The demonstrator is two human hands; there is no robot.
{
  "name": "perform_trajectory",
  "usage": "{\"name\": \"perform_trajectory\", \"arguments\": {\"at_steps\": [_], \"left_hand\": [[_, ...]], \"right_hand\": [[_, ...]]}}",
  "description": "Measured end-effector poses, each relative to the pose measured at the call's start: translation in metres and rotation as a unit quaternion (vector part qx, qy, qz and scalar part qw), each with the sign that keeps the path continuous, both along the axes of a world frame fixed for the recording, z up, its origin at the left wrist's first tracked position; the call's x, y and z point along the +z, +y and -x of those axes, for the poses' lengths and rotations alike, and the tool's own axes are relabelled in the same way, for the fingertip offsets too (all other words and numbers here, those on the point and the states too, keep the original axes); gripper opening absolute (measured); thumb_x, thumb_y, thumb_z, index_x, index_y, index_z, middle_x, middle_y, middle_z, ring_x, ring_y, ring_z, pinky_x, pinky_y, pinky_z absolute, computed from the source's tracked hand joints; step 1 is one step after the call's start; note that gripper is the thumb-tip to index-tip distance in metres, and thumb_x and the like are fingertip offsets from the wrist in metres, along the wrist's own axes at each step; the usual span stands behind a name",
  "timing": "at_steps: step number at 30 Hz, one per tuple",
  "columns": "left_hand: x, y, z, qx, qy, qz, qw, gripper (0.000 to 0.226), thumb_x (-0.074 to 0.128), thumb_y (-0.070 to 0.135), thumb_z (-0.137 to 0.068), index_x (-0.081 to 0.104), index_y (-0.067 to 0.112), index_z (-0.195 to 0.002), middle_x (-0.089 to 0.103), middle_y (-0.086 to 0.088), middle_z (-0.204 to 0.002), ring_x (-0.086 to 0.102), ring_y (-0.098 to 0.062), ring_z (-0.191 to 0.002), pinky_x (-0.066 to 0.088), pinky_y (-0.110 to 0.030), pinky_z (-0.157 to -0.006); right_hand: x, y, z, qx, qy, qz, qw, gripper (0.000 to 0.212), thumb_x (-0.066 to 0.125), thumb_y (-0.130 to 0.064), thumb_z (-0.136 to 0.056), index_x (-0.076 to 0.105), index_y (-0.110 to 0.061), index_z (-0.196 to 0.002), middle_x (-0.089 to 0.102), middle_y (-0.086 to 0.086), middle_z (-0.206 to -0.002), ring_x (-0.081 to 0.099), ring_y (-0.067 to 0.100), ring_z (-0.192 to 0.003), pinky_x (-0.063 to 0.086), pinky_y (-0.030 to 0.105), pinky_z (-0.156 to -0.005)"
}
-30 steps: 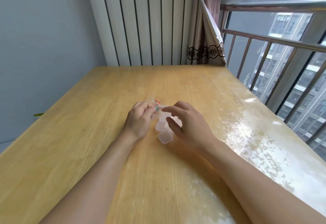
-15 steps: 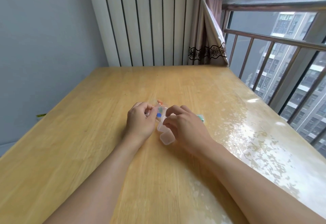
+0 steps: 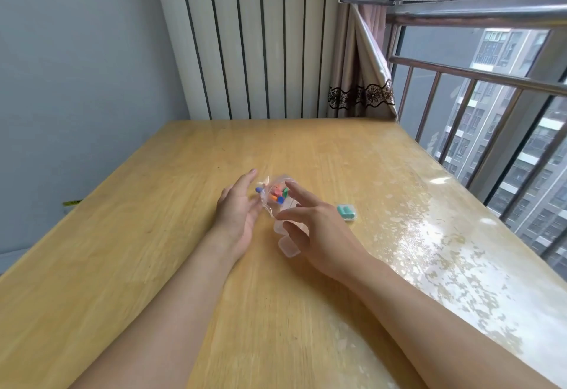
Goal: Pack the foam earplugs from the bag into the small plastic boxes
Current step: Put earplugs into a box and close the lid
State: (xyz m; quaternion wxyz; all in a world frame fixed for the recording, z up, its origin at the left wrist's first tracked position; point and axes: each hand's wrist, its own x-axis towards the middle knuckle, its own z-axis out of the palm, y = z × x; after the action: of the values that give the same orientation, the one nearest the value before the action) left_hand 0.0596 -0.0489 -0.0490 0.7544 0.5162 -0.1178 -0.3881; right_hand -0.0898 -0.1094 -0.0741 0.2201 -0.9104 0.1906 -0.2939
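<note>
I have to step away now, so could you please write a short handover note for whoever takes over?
Left hand: open, beside the bag.
Right hand: open, fingers spread above the boxes, holding nothing.
Bag of earplugs: on the table between the hands, still holding many colours.
Done: one box with green earplugs right of the hands.
Left: the clear boxes under the right hand still need filling.

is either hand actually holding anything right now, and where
Neither. The left hand and right hand are open on either side of the bag of earplugs, gripping nothing.
</note>
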Motion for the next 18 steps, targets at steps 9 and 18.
{"name": "perform_trajectory", "arguments": {"at_steps": [9, 18], "left_hand": [[-0.011, -0.010, -0.032, 0.013, 0.060, -0.025, 0.998, 0.018, 0.068, 0.018, -0.096, 0.067, 0.000, -0.100, 0.052, -0.002, -0.075, 0.046, -0.010, -0.061, 0.054, -0.020, -0.058], [-0.012, -0.012, -0.026, 0.063, -0.046, -0.022, 0.997, 0.019, 0.065, 0.021, -0.098, 0.064, 0.002, -0.103, 0.066, -0.010, -0.098, 0.067, -0.018, -0.085, 0.058, -0.024, -0.079]], "right_hand": [[-0.003, 0.002, -0.001, 0.046, 0.001, -0.023, 0.999, 0.022, 0.068, -0.014, -0.095, 0.077, -0.025, -0.111, 0.031, -0.002, -0.165, 0.047, 0.012, -0.142, 0.045, 0.029, -0.110], [-0.001, -0.002, 0.003, 0.024, 0.019, -0.035, 0.999, 0.020, 0.067, -0.020, -0.092, 0.080, -0.024, -0.106, 0.039, 0.002, -0.162, 0.050, 0.008, -0.139, 0.047, 0.027, -0.099]]}}
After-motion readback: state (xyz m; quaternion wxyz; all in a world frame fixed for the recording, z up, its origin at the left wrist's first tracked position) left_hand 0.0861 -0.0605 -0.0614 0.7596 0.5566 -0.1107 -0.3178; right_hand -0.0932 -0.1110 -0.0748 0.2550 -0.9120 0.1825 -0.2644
